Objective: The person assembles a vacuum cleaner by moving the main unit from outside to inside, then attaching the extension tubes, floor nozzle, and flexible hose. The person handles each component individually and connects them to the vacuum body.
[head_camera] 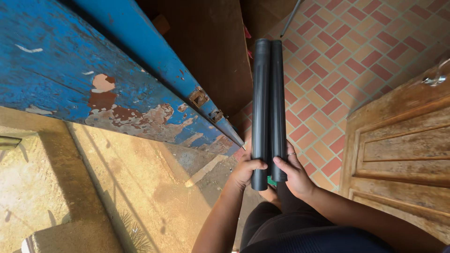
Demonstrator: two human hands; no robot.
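Observation:
Two long black pipes (268, 103) lie side by side in front of me, pointing away over the floor. My left hand (244, 169) wraps around the near end of the left pipe. My right hand (294, 172), with a ring on one finger, grips the near end of the right pipe. The near ends of the pipes sit just above my dark-clothed lap.
A worn blue door (93, 70) with peeling paint and rusty hinges stands at the left. A brown panelled wooden door (403, 140) with a metal handle is at the right. Red and tan brick tiles (337, 61) cover the floor ahead; a sandy concrete ground (117, 187) lies at lower left.

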